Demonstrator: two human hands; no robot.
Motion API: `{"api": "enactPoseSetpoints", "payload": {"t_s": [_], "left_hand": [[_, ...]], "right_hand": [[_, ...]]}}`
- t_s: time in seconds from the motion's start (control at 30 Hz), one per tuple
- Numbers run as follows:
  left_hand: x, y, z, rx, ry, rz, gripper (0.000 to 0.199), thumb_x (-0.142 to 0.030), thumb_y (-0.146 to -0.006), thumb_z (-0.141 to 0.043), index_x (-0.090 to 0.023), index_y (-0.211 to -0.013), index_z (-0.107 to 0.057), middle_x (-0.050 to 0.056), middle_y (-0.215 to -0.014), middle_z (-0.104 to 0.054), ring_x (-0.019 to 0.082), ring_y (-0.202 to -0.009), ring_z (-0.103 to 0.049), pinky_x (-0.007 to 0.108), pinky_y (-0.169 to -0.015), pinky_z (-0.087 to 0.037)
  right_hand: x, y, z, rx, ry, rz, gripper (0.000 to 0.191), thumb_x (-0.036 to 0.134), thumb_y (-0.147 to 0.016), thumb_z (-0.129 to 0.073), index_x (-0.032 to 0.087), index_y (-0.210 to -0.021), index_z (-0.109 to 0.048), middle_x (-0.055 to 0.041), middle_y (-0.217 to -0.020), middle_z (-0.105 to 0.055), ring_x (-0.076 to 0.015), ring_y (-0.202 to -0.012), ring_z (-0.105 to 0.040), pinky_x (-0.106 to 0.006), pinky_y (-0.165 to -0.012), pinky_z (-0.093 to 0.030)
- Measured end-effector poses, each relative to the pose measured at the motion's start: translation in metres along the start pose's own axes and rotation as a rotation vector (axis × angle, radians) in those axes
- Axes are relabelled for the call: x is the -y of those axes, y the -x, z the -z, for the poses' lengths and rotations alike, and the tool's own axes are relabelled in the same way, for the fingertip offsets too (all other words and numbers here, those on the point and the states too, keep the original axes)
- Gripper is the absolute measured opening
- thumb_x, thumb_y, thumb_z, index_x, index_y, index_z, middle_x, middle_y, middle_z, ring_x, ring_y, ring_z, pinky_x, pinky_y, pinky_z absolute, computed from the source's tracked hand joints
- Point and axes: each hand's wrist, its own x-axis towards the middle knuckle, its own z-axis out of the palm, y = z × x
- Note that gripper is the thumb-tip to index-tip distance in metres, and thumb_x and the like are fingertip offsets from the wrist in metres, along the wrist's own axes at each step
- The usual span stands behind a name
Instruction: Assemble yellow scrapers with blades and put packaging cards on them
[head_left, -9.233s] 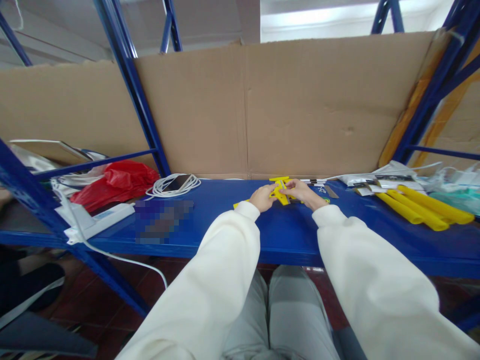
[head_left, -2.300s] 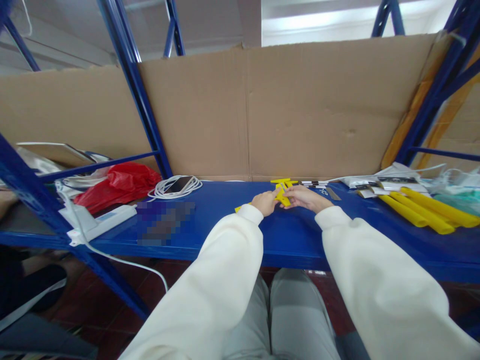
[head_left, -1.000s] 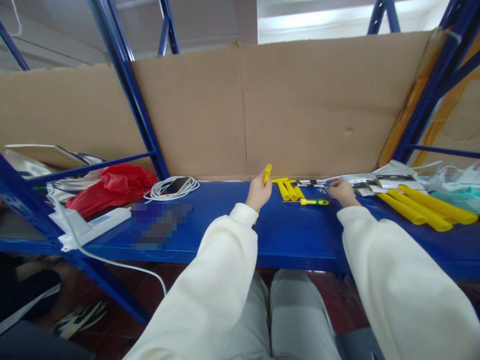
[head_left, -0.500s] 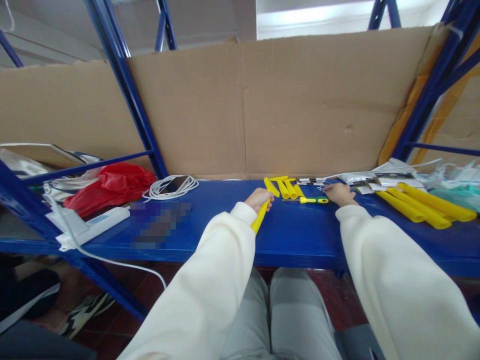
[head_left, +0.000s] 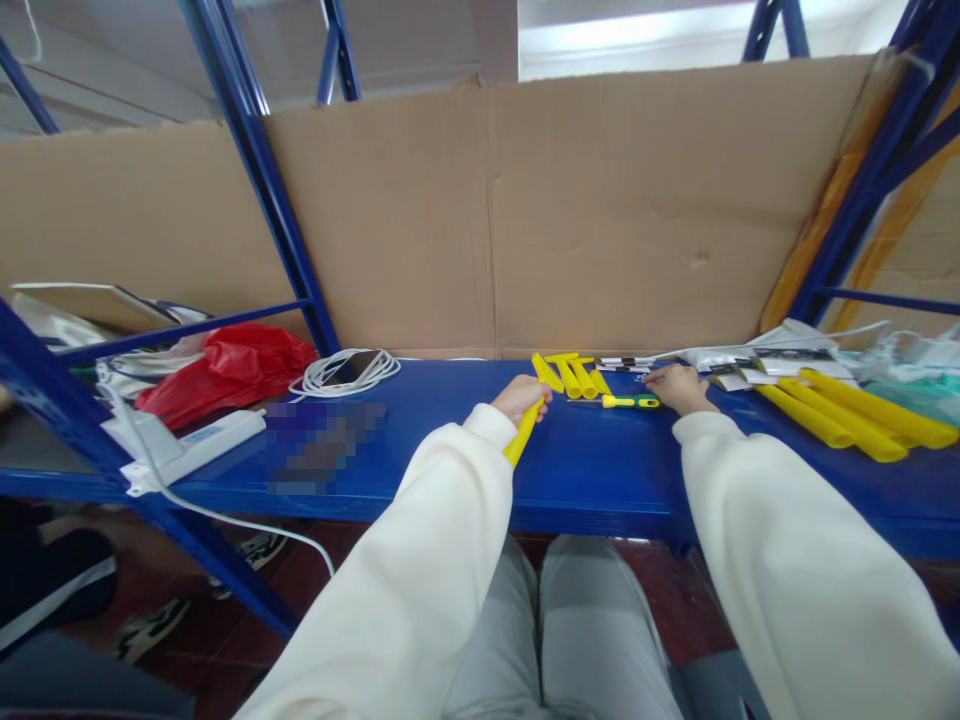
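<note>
My left hand (head_left: 516, 399) is closed around a yellow plastic tube (head_left: 524, 436), which slants down toward me over the blue shelf (head_left: 592, 475). My right hand (head_left: 679, 388) rests low on the shelf, its fingertips pinched together at a few small metal pieces (head_left: 641, 378); what lies between the fingers is too small to make out. Just left of that hand lies a screwdriver (head_left: 630, 402) with a yellow and green handle. Several short yellow pieces (head_left: 571, 376) are grouped between the two hands, farther back.
Longer yellow tubes (head_left: 855, 420) and white packets (head_left: 795, 362) lie at the right. To the left are a coiled white cable (head_left: 345, 372), a red plastic bag (head_left: 247, 365) and a white power strip (head_left: 202, 445). A cardboard panel (head_left: 600, 220) closes off the back. Another person's leg shows lower left.
Both hands stay almost where they were, the left still gripping the yellow tube. The view has shifted slightly, and the other person's feet at lower left have moved.
</note>
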Motion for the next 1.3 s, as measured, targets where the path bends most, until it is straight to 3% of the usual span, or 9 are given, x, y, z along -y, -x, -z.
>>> {"api": "enactPoseSetpoints", "payload": {"t_s": [0.3, 0.73, 1.0, 1.3], "left_hand": [[0.000, 0.001, -0.001, 0.005, -0.009, 0.005, 0.029, 0.003, -0.079, -0.044, -0.017, -0.057, -0.044, -0.005, -0.045, -0.041, 0.006, -0.036, -0.036, 0.021, -0.038, -0.026], [0.000, 0.000, -0.002, -0.002, -0.035, 0.017, 0.031, 0.002, -0.079, -0.044, -0.017, -0.055, -0.043, -0.005, -0.042, -0.039, 0.007, -0.036, -0.036, 0.020, -0.039, -0.026], [0.000, 0.002, -0.003, 0.004, -0.024, 0.010, 0.032, 0.003, -0.079, -0.043, -0.017, -0.054, -0.043, -0.005, -0.041, -0.039, 0.007, -0.035, -0.036, 0.020, -0.038, -0.027], [0.000, 0.001, -0.003, 0.005, -0.022, 0.019, 0.029, 0.003, -0.076, -0.046, -0.017, -0.055, -0.044, -0.005, -0.042, -0.039, 0.007, -0.037, -0.037, 0.020, -0.040, -0.028]], "right_hand": [[-0.001, -0.015, -0.007, -0.005, 0.015, 0.058, 0.022, 0.027, -0.083, -0.060, 0.027, -0.096, -0.079, -0.0114, -0.118, -0.066, -0.0351, -0.118, -0.051, -0.056, -0.095, -0.041], [0.013, -0.021, -0.003, 0.061, 0.174, 0.133, 0.027, 0.023, -0.084, -0.054, 0.018, -0.098, -0.077, -0.0165, -0.118, -0.065, -0.0349, -0.119, -0.050, -0.056, -0.098, -0.038], [0.009, -0.028, -0.003, 0.016, 0.157, 0.167, 0.025, 0.022, -0.083, -0.055, 0.019, -0.094, -0.076, -0.0158, -0.116, -0.065, -0.0340, -0.117, -0.050, -0.055, -0.098, -0.039], [0.008, -0.029, -0.005, 0.053, 0.159, 0.175, 0.023, 0.023, -0.083, -0.054, 0.019, -0.087, -0.076, -0.0155, -0.112, -0.065, -0.0346, -0.117, -0.050, -0.055, -0.098, -0.038]]}}
